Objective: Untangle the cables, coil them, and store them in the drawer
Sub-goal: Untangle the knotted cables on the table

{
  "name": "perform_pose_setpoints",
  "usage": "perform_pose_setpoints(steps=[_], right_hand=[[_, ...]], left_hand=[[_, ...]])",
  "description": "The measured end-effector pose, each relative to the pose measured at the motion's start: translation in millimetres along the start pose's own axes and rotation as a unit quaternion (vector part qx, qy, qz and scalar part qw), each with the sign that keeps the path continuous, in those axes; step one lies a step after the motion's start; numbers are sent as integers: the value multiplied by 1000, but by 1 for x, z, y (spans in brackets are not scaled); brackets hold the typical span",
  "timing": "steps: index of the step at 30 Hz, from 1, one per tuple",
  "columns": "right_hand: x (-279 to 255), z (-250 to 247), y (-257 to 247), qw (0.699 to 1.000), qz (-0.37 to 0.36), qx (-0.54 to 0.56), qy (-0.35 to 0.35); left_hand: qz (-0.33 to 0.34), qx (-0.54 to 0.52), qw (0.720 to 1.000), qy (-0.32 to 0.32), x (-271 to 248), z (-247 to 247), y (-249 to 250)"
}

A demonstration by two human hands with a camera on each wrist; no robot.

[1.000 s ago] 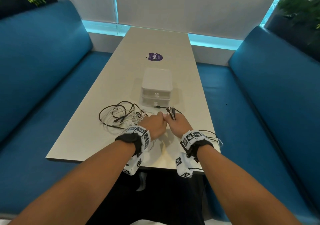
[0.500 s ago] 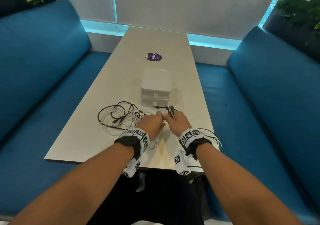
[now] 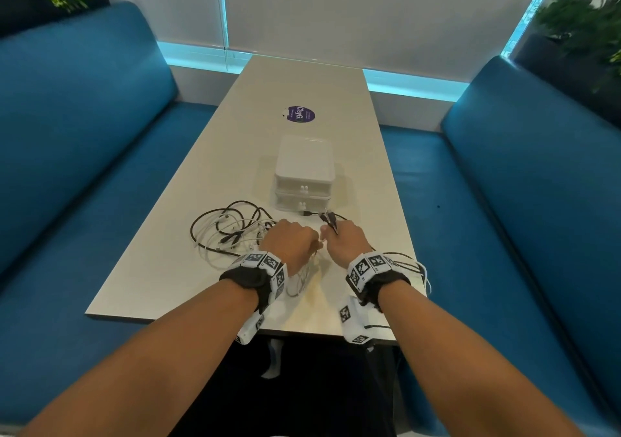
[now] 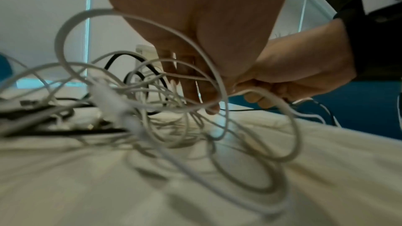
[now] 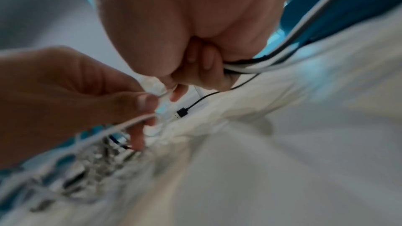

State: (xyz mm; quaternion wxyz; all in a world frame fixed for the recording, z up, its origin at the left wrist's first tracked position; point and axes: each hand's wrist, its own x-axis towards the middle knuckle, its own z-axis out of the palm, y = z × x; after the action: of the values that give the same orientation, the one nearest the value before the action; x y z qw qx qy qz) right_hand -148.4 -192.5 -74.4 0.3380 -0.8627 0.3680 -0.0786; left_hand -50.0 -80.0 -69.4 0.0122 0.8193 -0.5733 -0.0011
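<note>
A tangle of white and black cables (image 3: 232,231) lies on the white table (image 3: 302,94), left of my hands. My left hand (image 3: 290,243) pinches a white cable (image 4: 217,78) out of the tangle (image 4: 130,109). Close beside it, my right hand (image 3: 346,242) grips a bundle of black and white cables (image 5: 256,64), its thumb and forefinger meeting the left hand's white cable (image 5: 161,94). Black plug ends (image 3: 329,220) stick up from the right fist. A black USB plug (image 5: 182,112) lies on the table. The white two-drawer box (image 3: 304,174) stands just beyond, both drawers closed.
Cables trail off the table's right edge (image 3: 420,268) behind my right wrist. A purple sticker (image 3: 300,114) lies farther along the table. Blue bench seats (image 3: 84,134) run down both sides, and plants (image 3: 584,23) stand in the far corners.
My two hands have drawn slightly apart, a small gap opening between them. The tangle and the drawer box have stayed in place.
</note>
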Motion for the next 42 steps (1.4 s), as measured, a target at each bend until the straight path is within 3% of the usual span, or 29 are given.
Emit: perform_pose_setpoints(steps=[2,6,13,18,25,28,30,32,38,42], right_hand=[[3,-6,10,998,21,-54,8],[5,-24,31,991,119,-54,31],[-1,-16,-1,997,25,71,0],[-4,3,-19,989,-32,141,-37],[-13,4,-30,944,-6,319,-81],[-14,6,-23,964,-14,230,-133],[-13,5,-12,987,-50,51,-144],[-14,0,-2,987,-57,-64,-132],[-8,-20,9,992,-8,-103,-76],[-8,-23,16,992,18,-80,-93]], left_hand=[[9,18,1000,-9,-2,1,-13],[-26,2,999,-36,-4,7,-44],[3,53,995,-85,-14,8,-19],[29,86,993,-79,-19,4,-10],[17,62,995,-78,-22,3,-14],[24,44,995,-81,-21,3,-16],[40,27,995,-88,-17,5,-21],[43,-3,994,-98,-14,10,-28],[30,-52,997,-54,-13,13,-29],[10,-51,997,-65,-11,6,-31]])
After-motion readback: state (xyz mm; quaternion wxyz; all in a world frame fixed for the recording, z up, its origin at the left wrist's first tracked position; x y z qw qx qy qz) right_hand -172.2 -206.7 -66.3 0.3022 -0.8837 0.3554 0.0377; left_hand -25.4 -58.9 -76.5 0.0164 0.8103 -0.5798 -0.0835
